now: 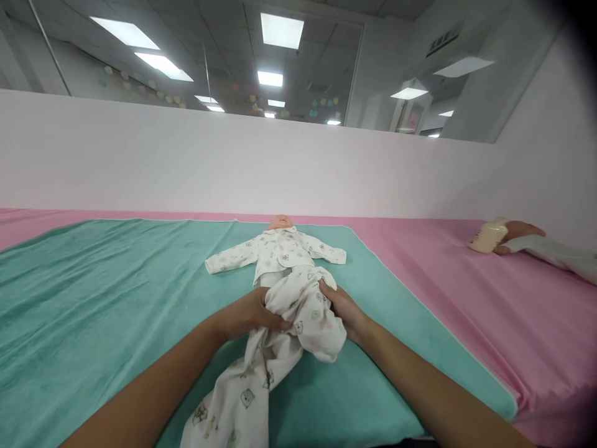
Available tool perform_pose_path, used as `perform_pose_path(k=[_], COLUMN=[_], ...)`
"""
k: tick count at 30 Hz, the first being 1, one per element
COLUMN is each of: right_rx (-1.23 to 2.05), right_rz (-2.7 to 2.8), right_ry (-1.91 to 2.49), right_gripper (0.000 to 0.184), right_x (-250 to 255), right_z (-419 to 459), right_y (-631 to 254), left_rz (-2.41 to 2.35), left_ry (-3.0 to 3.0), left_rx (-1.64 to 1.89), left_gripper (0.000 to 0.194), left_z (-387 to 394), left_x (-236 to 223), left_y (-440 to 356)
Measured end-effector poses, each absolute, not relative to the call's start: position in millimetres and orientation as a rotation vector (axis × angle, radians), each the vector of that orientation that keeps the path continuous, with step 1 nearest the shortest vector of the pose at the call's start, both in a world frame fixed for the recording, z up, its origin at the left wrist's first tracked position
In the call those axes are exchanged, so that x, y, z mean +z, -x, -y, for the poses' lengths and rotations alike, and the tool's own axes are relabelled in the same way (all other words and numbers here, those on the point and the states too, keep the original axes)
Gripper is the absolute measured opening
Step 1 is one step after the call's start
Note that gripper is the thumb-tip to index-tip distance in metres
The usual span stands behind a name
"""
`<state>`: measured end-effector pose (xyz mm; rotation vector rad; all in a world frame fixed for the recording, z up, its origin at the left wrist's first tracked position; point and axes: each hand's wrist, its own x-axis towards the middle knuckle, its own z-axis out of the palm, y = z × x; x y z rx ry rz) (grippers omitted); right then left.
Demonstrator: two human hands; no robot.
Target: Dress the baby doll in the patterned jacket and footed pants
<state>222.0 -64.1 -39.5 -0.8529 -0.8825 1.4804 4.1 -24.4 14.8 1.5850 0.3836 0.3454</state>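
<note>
A baby doll (280,221) lies on its back on a green blanket (153,292), its head at the far end. It wears a white printed jacket (275,250) with both sleeves spread out. White printed baby pants (310,311) are bunched between my hands over the doll's lower body, one leg hanging toward me. My left hand (259,314) grips the bunched cloth from the left, thumb on top. My right hand (340,305) holds the cloth from the right, fingers curled around it. The doll's legs are hidden by the cloth.
A pink sheet (420,249) lies under the green blanket. At the far right are a pale yellow bottle (487,236) and another doll (525,230) partly under a light cloth (555,252). A white wall (233,162) with a window above bounds the far side.
</note>
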Motion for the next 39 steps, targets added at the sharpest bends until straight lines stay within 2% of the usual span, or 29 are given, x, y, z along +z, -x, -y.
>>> perform_pose_path(k=[7,11,14,17,22,26,30,33,35,37,39], right_rx=[1.598,1.632,1.591,1.515,1.255,1.12,1.165,1.206,1.231,1.267,1.306], right_rz=[0.841,0.853,0.859,0.859,0.822,0.861,0.881,0.915,0.954,1.037,1.167], right_ry=[0.731,0.66,0.625,0.646,0.822,0.89,0.827,0.762,0.791,0.867,0.947], right_gripper=[0.047,0.049,0.049,0.052,0.051,0.038,0.017,0.009,0.008,0.012,0.019], right_x=[-39,-42,-44,-45,-49,-54,-55,-50,-45,-41,-38], right_z=[63,61,59,55,45,40,39,39,41,44,47], right_y=[-224,-227,-228,-229,-236,-244,-253,-261,-264,-264,-262], left_rz=[-0.558,-0.844,-1.002,-1.107,-1.081,-0.824,-0.596,-0.577,-0.52,-0.395,-0.272], left_ry=[-1.723,-2.102,-2.435,-2.545,-2.258,-1.837,-1.614,-1.526,-1.379,-1.215,-1.142], left_rx=[0.764,1.035,0.997,0.927,1.025,0.782,0.631,0.717,0.855,1.024,1.099], left_gripper=[0.044,0.027,0.016,0.019,0.019,0.026,0.023,0.025,0.018,0.009,0.018], left_z=[24,0,-18,-22,-13,-13,-22,-29,-29,-24,-14], left_x=[9,15,18,11,1,16,30,35,39,44,48], left_y=[-22,-42,-58,-71,-64,-30,-4,6,10,10,6])
